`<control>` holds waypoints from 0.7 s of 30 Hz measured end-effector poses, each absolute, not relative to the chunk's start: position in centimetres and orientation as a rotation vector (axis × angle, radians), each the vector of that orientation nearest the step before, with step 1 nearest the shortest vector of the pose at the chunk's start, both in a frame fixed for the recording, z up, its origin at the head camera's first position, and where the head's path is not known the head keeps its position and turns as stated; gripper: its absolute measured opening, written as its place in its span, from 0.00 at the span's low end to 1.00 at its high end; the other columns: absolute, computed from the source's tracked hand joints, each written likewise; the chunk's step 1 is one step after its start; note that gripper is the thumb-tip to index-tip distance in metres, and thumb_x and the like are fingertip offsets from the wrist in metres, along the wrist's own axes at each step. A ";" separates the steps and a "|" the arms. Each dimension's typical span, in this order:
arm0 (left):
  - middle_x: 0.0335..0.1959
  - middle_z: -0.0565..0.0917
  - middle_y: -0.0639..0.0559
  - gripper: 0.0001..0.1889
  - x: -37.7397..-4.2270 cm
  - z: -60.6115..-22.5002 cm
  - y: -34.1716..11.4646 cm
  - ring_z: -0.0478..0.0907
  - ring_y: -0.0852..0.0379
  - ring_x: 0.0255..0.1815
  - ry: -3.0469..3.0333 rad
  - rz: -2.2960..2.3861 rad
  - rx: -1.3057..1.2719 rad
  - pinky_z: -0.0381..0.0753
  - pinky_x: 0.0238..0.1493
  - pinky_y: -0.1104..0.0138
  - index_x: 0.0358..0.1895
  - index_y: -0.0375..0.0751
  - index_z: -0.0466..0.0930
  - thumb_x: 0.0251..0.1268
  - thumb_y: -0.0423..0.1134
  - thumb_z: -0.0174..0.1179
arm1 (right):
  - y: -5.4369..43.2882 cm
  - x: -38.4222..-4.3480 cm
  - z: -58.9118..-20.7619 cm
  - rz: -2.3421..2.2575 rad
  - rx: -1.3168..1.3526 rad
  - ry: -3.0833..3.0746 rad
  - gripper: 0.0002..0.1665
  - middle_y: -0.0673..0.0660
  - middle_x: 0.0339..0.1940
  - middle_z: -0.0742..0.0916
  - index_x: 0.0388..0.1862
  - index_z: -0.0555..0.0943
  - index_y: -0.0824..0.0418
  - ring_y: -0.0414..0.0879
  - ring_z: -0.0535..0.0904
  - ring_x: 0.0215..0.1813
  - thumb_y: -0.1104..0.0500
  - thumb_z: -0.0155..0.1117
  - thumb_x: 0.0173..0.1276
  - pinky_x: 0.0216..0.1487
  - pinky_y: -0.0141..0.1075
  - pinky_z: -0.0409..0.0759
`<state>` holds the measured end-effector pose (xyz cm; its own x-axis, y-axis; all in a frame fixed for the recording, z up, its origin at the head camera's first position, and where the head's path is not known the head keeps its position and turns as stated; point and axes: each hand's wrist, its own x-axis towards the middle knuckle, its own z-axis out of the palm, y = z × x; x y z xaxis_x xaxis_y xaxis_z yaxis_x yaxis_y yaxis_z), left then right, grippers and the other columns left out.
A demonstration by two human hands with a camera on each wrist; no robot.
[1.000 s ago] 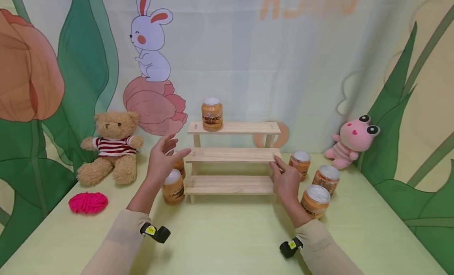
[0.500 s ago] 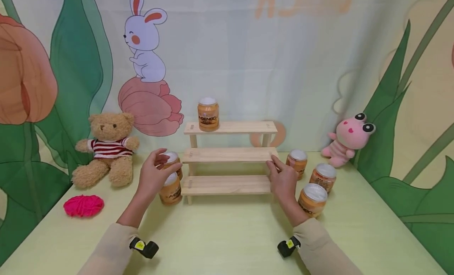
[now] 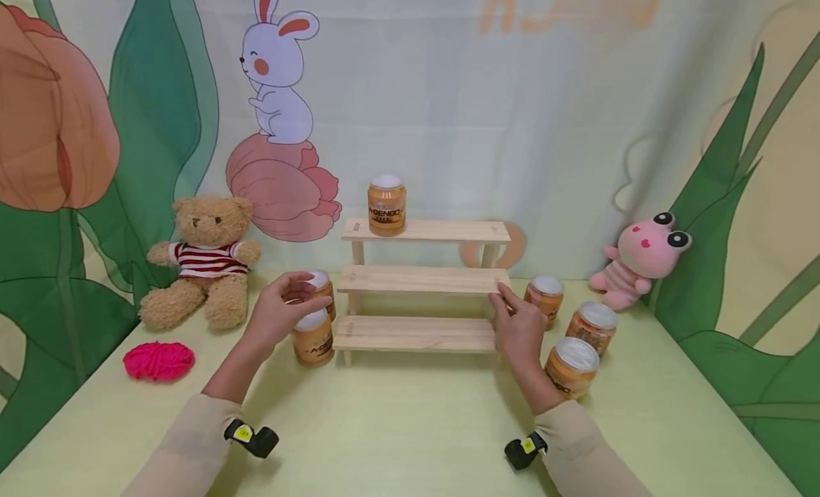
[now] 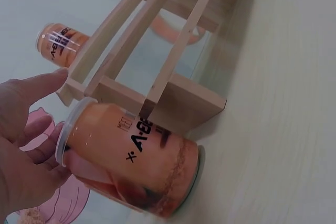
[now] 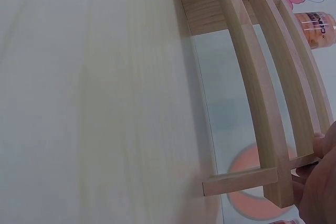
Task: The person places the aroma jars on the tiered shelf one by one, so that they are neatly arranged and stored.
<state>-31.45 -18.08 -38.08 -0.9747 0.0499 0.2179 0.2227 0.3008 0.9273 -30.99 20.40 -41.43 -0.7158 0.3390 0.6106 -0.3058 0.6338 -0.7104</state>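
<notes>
A three-step wooden display stand (image 3: 423, 278) stands at the middle of the table. My right hand (image 3: 520, 333) pinches the right end of its middle board; the right wrist view has those fingertips (image 5: 318, 142) at the board's end. On the left, my left hand (image 3: 278, 312) reaches over two orange jars with pale lids, thumb apart from the fingers. The front jar (image 3: 314, 344) stands upright below the palm, the rear jar (image 3: 328, 292) just beyond the fingers. From the left wrist, the front jar (image 4: 131, 156) covers part of the stand, and the fingers lie behind its lid.
One similar jar (image 3: 387, 211) sits on the top board, left side. Right of the stand are three more jars, the nearest jar (image 3: 572, 372) beside my right forearm. A teddy bear (image 3: 208, 269), pink yarn (image 3: 159, 362) and a pink frog toy (image 3: 640, 258) lie farther out.
My left hand has come down and left from beside the middle board to the left-hand jars. My right hand keeps its hold on the stand. The head view has shifted slightly.
</notes>
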 end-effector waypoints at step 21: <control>0.61 0.75 0.37 0.37 -32.0 -40.5 -20.8 0.73 0.43 0.58 -2.630 -1.708 -0.494 0.78 0.50 0.61 0.68 0.34 0.69 0.58 0.42 0.74 | 20.4 -31.0 -41.6 1.094 -0.026 -2.086 0.18 0.59 0.40 0.90 0.54 0.86 0.63 0.51 0.88 0.31 0.57 0.71 0.68 0.29 0.32 0.79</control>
<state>-32.00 -20.79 -40.53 -0.9511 0.2752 0.1406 0.2403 0.3728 0.8962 -31.00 20.39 -41.55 -0.7068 0.3453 0.6175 -0.3115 0.6318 -0.7098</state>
